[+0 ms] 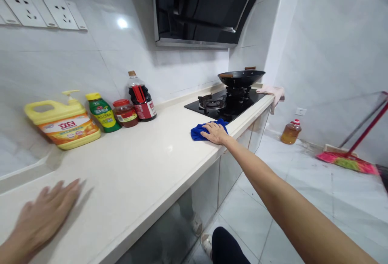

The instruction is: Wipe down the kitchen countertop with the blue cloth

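Observation:
My right hand (215, 132) lies flat, fingers stretched out, pressing on a blue cloth (201, 131) on the cream countertop (136, 163), right beside the black gas hob (226, 104). My left hand (45, 213) rests palm down with its fingers spread on the counter near the left front, holding nothing.
Along the wall stand a yellow detergent jug (62, 120), a green bottle (103, 112), a red-lidded jar (125, 113) and a dark sauce bottle (141, 98). A wok (241, 77) sits on the hob. On the floor stand an oil bottle (290, 132) and a broom (348, 161).

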`<state>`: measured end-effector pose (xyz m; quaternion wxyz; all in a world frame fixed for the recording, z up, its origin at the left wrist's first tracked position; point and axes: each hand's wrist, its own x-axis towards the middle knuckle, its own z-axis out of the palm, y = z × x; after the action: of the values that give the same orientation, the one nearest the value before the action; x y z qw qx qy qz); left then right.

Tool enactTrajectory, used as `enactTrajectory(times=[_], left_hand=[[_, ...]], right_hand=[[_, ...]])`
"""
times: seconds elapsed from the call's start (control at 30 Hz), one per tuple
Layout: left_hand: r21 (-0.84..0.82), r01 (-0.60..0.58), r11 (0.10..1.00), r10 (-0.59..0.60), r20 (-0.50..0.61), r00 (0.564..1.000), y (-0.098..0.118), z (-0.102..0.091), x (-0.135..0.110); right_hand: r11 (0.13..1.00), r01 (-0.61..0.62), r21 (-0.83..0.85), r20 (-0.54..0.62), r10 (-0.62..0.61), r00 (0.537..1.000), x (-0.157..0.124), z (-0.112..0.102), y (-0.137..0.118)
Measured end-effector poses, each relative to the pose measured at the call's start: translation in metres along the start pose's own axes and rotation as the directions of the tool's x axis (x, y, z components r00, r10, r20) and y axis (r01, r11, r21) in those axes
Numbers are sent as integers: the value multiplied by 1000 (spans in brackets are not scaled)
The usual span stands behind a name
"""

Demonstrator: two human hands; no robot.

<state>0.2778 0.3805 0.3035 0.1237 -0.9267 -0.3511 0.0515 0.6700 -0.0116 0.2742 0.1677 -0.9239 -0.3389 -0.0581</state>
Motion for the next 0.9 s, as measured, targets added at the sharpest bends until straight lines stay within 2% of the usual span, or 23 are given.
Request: enactTrajectory(times=[0.17,0.27,0.5,0.63,0.77,0.9], left_hand=[[-88,-143,986,145,11,989,63,-7,20],[-153,-187,970,189,3,982,84,-12,26],[-292,-186,938,189,-15,982,82,2,29],[-360,-195,912,184,-63,981,87,2,22],[-359,-173,917,163,-60,985,92,-1,20],[-340,-168,925,157,-61,986,94,-1,19]], right_hand=[[997,60,45,-30,-58,998,-19,0,3],[994,85,65,-61,-81,995,-25,2,6],[995,58,77,-113,-49,992,-28,2,6],[993,91,71,-101,-83,991,-39,1,-2],[983,171,73,-106,-163,981,-56,4,-22],[957,277,90,-115,-266,957,-77,13,-58]])
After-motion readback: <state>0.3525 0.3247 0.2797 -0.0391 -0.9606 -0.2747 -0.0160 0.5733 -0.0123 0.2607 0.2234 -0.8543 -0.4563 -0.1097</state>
